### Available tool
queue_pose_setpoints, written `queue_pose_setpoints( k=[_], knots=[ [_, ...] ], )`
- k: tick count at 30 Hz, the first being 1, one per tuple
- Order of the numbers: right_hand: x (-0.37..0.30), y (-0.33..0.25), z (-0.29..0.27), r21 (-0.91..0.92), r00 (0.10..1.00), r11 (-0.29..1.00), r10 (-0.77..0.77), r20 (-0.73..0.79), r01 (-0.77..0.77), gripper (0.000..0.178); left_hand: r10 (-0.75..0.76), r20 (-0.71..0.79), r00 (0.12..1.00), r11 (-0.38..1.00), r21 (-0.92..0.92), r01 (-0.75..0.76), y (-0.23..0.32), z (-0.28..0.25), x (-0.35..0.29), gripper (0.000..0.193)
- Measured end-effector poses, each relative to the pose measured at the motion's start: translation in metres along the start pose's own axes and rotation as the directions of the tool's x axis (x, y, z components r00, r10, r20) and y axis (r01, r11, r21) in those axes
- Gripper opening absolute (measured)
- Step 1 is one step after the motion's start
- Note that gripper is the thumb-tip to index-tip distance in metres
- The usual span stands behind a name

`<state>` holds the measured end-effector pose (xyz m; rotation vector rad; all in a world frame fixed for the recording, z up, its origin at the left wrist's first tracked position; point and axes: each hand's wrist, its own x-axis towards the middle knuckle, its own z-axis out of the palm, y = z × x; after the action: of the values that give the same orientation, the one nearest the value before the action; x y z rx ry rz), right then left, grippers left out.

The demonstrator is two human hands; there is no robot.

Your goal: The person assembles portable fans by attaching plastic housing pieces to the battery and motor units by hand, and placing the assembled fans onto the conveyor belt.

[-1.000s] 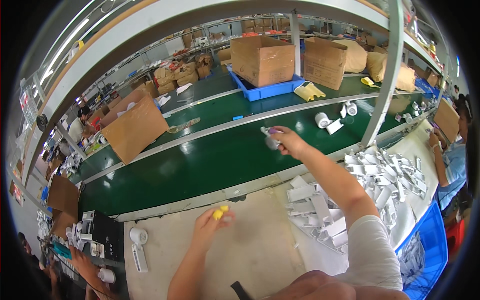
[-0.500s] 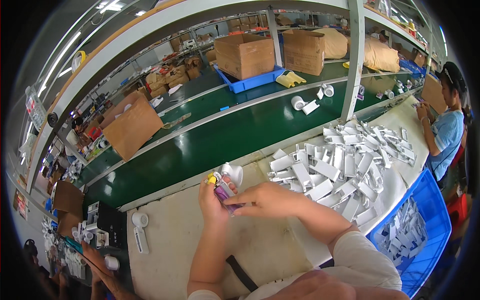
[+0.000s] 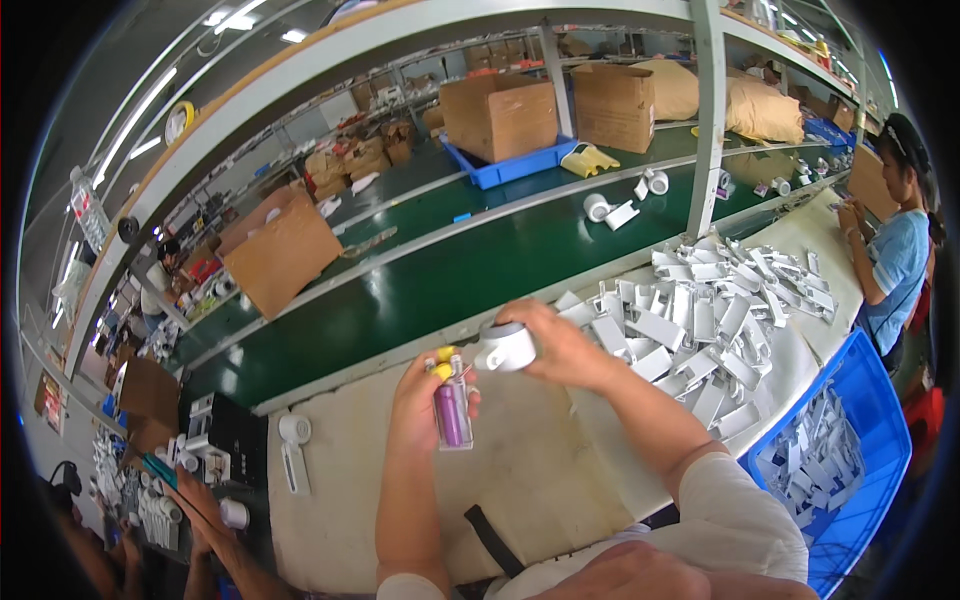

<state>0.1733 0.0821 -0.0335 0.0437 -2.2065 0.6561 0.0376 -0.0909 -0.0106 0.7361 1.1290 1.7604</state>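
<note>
My left hand [image 3: 413, 402] is closed around a clear, narrow part holding a purple cylinder [image 3: 454, 415], upright over the worktable [image 3: 350, 540]. A yellow piece [image 3: 442, 368] shows at its upper end by my thumb and fingers. Just to the right, my right hand [image 3: 562, 348] grips a round white plastic head [image 3: 508, 350] with a grey rim. The head is close to the top of the clear part; whether they touch I cannot tell. Beyond my right forearm lies a heap of white plastic shells [image 3: 700, 320].
A blue bin [image 3: 880, 440] of white parts stands at the right. A finished-looking white device [image 3: 295, 455] lies at the left, beside a black box [image 3: 232, 435]. The green conveyor [image 3: 430, 290] runs behind the table. Co-workers sit on both sides; a metal post [image 3: 708, 130] rises ahead.
My right hand has moved up from the purple cylinder and now holds the round white head, apart from my left hand. The clear part has turned more upright. The view has shifted slightly.
</note>
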Motion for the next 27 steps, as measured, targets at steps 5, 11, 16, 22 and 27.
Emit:
queue_pose_setpoints(
  k=[5, 11, 16, 22, 27],
  knots=[
    [0.013, 0.008, -0.021, -0.356, 0.948, 0.889, -0.317, -0.026, 0.287, 0.055, -0.087, 0.041, 0.995, 0.936, 0.345, 0.068, -0.022, 0.009, 0.018, 0.014],
    [0.018, 0.012, -0.014, -0.412, 0.956, 0.874, -0.293, -0.025, 0.257, 0.056, -0.149, 0.076, 0.986, 0.914, 0.392, 0.108, -0.020, 0.003, 0.025, 0.014],
    [0.012, 0.008, -0.016, -0.461, 0.955, 0.844, -0.296, 0.027, 0.275, 0.058, -0.125, 0.064, 0.990, 0.894, 0.441, 0.084, -0.029, -0.002, 0.023, 0.014],
    [0.012, -0.003, -0.021, -0.439, 0.963, 0.859, -0.260, 0.066, 0.262, 0.053, -0.032, 0.043, 0.999, 0.822, 0.570, 0.002, -0.034, 0.001, 0.019, 0.015],
    [0.007, -0.017, -0.032, 0.141, 0.954, 0.959, 0.215, 0.208, -0.247, 0.050, -0.001, -0.008, 1.000, 0.702, 0.712, 0.006, -0.032, 0.001, 0.019, 0.017]
  ],
)
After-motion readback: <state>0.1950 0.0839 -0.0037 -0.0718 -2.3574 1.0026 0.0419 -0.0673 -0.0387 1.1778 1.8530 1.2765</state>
